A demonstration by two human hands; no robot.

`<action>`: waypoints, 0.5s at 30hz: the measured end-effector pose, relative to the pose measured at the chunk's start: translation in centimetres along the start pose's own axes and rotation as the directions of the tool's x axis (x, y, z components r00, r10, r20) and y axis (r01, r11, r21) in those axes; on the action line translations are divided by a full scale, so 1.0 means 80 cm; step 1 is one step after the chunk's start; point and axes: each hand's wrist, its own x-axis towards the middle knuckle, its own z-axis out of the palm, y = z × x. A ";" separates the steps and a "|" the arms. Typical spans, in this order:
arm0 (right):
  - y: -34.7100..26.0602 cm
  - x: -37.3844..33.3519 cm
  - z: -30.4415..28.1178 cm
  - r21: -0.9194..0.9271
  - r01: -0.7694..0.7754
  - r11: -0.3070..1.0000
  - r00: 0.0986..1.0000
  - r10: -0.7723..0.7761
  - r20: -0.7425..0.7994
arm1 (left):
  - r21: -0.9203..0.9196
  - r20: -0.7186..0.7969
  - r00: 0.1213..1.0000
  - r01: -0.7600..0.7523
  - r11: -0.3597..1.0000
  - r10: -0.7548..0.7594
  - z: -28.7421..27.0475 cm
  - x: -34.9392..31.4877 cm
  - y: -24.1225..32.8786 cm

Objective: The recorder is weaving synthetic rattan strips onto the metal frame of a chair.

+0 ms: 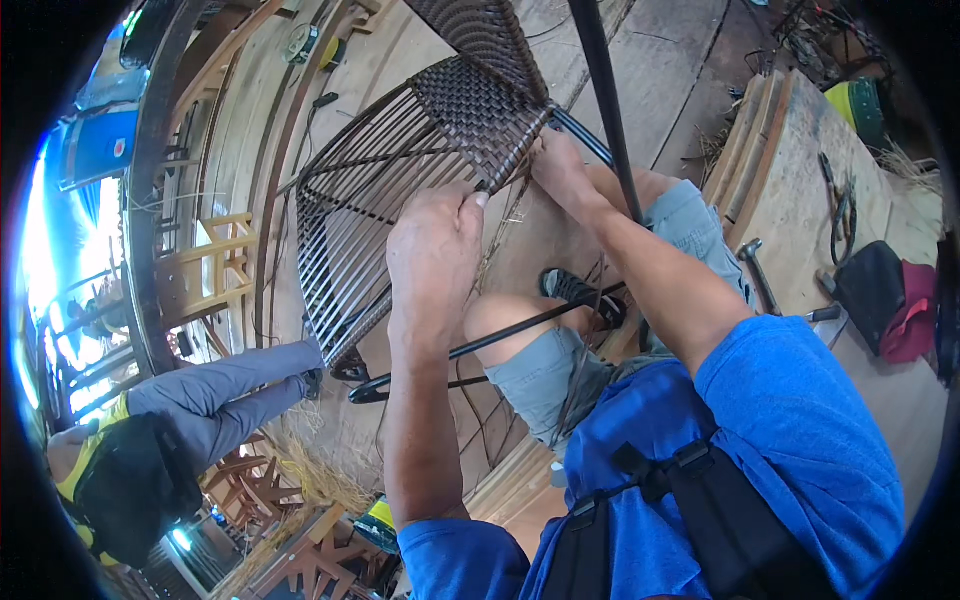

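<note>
A dark chair frame (pixel 605 90) stands tilted before me, its seat partly covered with brown woven strips (pixel 480 115). Bare parallel strands (pixel 340 250) stretch across the rest of the seat, toward the left. My left hand (pixel 435 240) is closed at the near edge of the weave, thumb and fingers pinching what looks like a brown weaving strip. By the seat corner, beside the dark frame tubes, my right hand (pixel 562 168) is closed too. Its fingertips face the weave's edge, and what they hold is hidden. The woven backrest (pixel 490 40) rises beyond the seat.
Stacked curved boards lie right, with pliers (pixel 842 205), a hammer (pixel 760 275) and a black pouch (pixel 868 285). Another person's grey-trousered leg (pixel 240 380) extends at left. Wooden star shapes (pixel 325 565) and straw lie lower left. Loose strands hang below the chair.
</note>
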 end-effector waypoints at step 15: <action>-0.005 -0.002 -0.015 -0.096 0.074 0.993 0.997 -0.077 -0.023 | 0.003 0.232 0.970 0.079 0.997 -0.078 -0.004 0.026 0.012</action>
